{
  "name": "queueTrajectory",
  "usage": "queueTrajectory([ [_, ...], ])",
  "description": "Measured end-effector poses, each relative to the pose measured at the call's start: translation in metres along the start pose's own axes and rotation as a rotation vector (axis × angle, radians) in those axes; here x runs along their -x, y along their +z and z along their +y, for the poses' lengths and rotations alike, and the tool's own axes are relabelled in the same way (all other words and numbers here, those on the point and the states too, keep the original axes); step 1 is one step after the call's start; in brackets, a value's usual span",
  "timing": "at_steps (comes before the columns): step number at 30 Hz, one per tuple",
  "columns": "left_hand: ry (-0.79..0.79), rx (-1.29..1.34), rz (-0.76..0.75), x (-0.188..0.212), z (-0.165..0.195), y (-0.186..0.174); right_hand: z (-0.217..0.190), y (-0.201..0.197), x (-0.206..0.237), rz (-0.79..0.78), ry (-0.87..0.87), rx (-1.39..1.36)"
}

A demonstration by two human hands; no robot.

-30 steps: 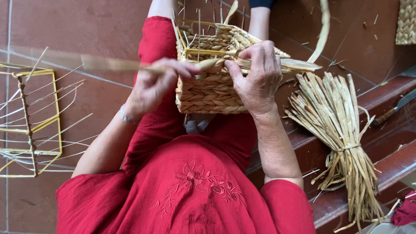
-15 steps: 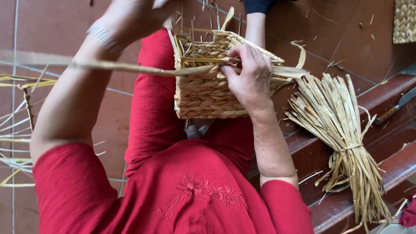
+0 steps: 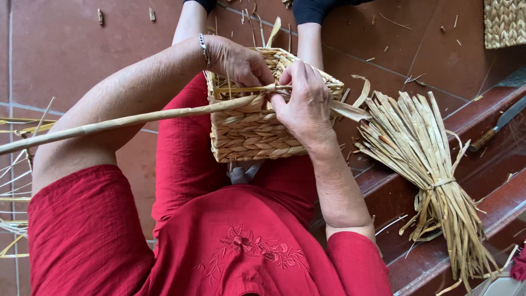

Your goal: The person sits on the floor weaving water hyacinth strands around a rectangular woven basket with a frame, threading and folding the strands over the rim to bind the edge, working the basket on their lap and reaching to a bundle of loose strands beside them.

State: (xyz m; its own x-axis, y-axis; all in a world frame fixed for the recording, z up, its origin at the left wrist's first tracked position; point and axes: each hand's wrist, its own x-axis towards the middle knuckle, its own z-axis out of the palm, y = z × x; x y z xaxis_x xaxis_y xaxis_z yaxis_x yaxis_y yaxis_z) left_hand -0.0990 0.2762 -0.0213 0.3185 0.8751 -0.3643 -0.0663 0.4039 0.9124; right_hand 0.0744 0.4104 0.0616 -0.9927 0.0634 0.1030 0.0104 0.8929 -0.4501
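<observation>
Straw strand (image 3: 137, 118), stiff yet bendy, is being pinched by both hands (image 3: 241, 61) (image 3: 304, 101) at the basket (image 3: 257, 131) rim.

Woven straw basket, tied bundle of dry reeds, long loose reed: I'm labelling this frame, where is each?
Woven straw basket (image 3: 255, 137), head view, front wall.
Tied bundle of dry reeds (image 3: 438, 183), head view, binding band.
Long loose reed (image 3: 109, 125), head view, mid-length.

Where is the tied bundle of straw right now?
In the head view, the straw bundle lies on the red step at right, beside the woven basket.
</observation>
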Motion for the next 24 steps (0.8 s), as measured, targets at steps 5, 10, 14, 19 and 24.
queueTrajectory([
  [5,0.113,0.314,-0.026,0.002,0.000,0.003,-0.006,0.013,0.002,0.090,0.011,0.062],
  [10,0.100,0.438,0.082,0.002,-0.009,0.009,-0.008,0.001,-0.001,0.031,-0.023,0.098],
  [14,-0.017,0.207,0.296,-0.005,-0.014,0.014,0.000,-0.031,0.022,0.159,-0.116,0.010],
  [19,-0.231,-0.163,0.383,-0.031,-0.011,0.017,0.007,-0.037,0.048,0.387,-0.159,0.128],
  [24,-0.082,-0.038,0.439,-0.039,-0.021,0.012,-0.020,-0.014,0.069,0.174,-0.149,-0.216],
])
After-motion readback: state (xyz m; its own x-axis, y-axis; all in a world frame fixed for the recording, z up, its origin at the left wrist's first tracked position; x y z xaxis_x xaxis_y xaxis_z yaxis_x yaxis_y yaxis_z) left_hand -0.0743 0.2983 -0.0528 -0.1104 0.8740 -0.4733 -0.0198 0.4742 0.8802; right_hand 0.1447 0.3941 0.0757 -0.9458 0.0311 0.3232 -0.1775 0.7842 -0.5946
